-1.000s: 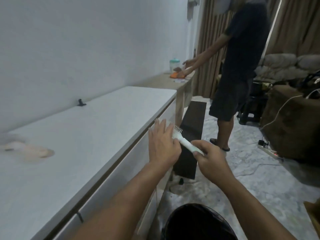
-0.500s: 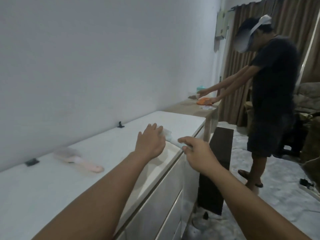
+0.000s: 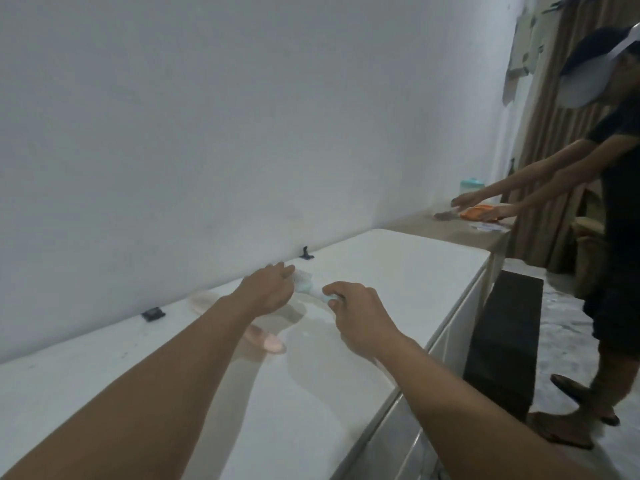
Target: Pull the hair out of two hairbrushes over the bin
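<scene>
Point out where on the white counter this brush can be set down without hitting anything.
Bare room: the stretch of white counter beyond the right hand, toward the wooden table, and the near stretch below the pink brush. Crowded: along the wall, where the black clip, pink brush, left hand, white brush and black hook sit.

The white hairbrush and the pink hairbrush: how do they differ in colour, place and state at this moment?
The white hairbrush is pale white-blue; the pink hairbrush is pink. The white hairbrush is held above the white cabinet top, the right hand gripping its handle and the left hand at its head; the pink hairbrush lies untouched on the top, partly hidden behind the left forearm. Both are over the cabinet, and both look blurred.
</scene>
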`<action>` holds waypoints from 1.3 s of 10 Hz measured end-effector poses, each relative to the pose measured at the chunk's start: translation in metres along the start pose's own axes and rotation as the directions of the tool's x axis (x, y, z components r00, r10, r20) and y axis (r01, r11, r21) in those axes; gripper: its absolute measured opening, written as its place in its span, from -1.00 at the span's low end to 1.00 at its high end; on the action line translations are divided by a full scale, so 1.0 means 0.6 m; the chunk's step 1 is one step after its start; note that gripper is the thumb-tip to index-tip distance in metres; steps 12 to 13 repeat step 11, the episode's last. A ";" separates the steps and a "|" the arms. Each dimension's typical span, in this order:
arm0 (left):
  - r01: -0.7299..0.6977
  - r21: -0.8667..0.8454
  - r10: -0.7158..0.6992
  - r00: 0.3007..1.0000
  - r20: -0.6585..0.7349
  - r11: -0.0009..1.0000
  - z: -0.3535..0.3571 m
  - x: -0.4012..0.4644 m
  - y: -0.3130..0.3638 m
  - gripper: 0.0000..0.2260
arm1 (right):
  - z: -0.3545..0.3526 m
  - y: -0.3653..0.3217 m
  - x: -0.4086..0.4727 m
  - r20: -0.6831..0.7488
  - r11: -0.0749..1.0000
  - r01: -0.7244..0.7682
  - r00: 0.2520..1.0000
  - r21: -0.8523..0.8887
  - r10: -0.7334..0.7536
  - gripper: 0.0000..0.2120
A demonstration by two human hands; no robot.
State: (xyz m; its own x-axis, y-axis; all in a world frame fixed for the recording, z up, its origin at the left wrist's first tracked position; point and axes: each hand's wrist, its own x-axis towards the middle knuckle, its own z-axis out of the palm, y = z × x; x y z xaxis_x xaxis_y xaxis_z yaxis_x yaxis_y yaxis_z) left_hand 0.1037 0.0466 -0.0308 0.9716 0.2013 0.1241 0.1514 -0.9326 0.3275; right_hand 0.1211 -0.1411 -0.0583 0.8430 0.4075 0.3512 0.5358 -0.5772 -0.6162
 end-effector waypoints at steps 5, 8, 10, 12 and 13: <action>0.134 0.037 -0.136 0.988 0.072 0.990 -0.004 0.010 -0.094 -0.57 | 0.085 -0.034 0.032 0.059 0.999 0.045 0.997 -0.011 -0.044 -0.73; 0.099 0.207 -0.116 0.991 0.073 0.973 -0.002 0.000 -0.084 -0.51 | 0.086 -0.029 0.031 0.067 0.998 0.054 0.996 -0.018 -0.053 -0.69; 0.091 0.265 -0.095 0.995 0.001 0.960 -0.007 -0.015 -0.077 -0.50 | 0.080 -0.025 0.021 0.017 0.998 0.011 1.000 0.060 -0.012 -0.65; 0.076 0.236 -0.068 0.997 -0.042 0.969 -0.010 -0.021 -0.059 -0.51 | 0.065 -0.019 0.011 -0.030 0.985 -0.078 0.996 0.151 0.083 -0.69; 0.076 0.236 -0.068 0.997 -0.042 0.969 -0.010 -0.021 -0.059 -0.51 | 0.065 -0.019 0.011 -0.030 0.985 -0.078 0.996 0.151 0.083 -0.69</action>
